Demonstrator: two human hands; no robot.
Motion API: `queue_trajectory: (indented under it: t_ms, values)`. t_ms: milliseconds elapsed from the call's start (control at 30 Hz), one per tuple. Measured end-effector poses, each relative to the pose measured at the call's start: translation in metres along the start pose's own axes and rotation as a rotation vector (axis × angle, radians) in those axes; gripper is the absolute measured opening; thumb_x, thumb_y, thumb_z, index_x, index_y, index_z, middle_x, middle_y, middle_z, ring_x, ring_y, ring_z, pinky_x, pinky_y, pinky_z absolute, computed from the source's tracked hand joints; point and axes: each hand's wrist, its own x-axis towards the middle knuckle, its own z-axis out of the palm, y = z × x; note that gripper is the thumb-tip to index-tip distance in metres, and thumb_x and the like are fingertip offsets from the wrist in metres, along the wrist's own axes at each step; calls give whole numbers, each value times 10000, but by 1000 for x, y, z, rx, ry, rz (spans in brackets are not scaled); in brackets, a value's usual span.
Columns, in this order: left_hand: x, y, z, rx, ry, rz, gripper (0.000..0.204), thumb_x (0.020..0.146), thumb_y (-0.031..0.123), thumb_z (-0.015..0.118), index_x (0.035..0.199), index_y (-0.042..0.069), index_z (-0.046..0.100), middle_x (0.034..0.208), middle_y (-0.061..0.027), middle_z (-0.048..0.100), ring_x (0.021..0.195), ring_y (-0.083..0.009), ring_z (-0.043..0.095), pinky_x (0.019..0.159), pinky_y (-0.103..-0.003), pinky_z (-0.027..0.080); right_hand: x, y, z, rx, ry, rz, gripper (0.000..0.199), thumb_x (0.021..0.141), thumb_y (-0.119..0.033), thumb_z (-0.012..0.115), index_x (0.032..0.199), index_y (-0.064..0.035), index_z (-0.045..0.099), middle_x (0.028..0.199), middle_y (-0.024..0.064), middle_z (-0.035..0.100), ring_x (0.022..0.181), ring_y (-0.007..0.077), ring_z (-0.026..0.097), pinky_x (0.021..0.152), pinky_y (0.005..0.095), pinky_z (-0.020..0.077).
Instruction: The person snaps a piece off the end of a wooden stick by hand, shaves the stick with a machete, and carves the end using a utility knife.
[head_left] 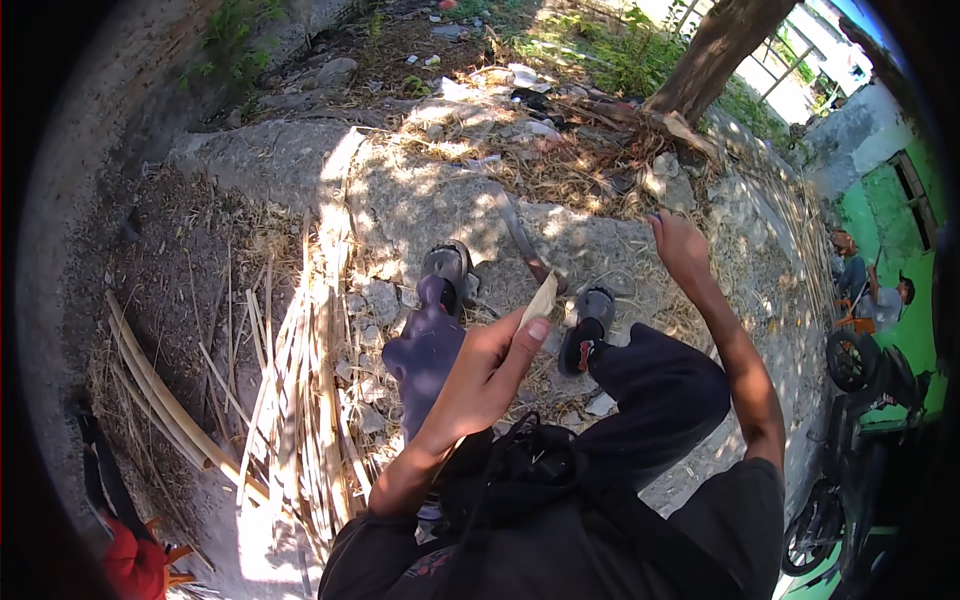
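Note:
My left hand [490, 370] is closed, its thumb pressed over a pale, flat, folded-looking strip [540, 303] that sticks up past the fingertips. Whether the strip is bamboo or a dry leaf I cannot tell. Out to the right, my right hand [682, 250] is raised and closed, with a small dark tip [655, 215] showing by its fingers; the rest of what it grips is hidden. Between my feet and the stone ledge, a long curved blade [514, 228] lies against the rock, its lower end just beyond the strip.
Long split canes [300, 400] lie heaped to my left, beside thicker curved poles [160, 400]. A rough stone ledge [400, 190] with dry shavings crosses ahead, near a tree trunk [715, 60]. Motorcycles [850, 450] and a seated person [885, 300] are at right; another person [130, 540] is lower left.

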Motion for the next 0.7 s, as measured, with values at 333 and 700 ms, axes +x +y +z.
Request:
queue_trajectory:
  t_ms: [333,700]
  values:
    - [22,-29,0,4,45,-59,295,1133,289,535,976,47,596,687,83,431,618,2,382,531,-233,295,-22,-102,-117,855,-102,-429,329,1106,-326,508,1081,-10,599,873,190,680,742,395,665,662,466,486]
    - [30,-34,11,162,123,29,192,1080,188,631,1129,5,664,637,-67,489,589,-81,415,532,-312,358,-32,-114,-98,555,-126,-656,354,1079,-379,558,1162,-35,577,853,176,714,668,412,679,571,478,511]
